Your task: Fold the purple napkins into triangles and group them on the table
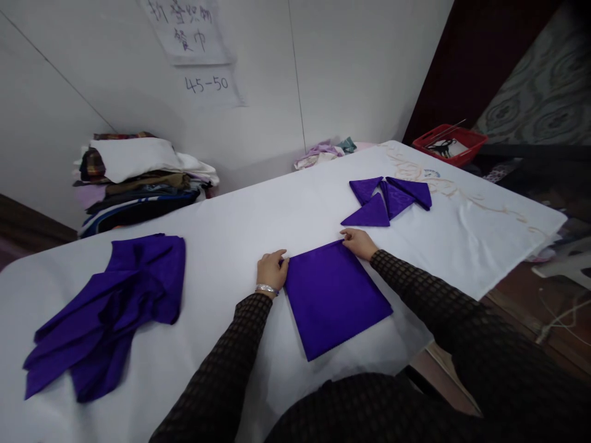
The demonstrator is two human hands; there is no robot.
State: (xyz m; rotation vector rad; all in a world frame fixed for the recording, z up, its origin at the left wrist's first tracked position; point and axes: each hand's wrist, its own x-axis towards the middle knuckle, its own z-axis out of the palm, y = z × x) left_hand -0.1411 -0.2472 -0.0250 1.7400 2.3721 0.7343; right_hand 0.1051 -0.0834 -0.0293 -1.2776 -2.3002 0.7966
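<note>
A purple cloth napkin lies folded into a flat rectangle on the white tablecloth in front of me. My left hand pinches its far left corner, fingers curled; a silver bracelet sits on that wrist. My right hand pinches the far right corner, fingers closed on the edge. Beyond the right hand lie several purple napkins folded into triangles.
A loose heap of unfolded purple napkins lies at the left. Stacked fabrics sit against the wall at the back left, small cloths at the back. A red basket stands past the table's far right corner.
</note>
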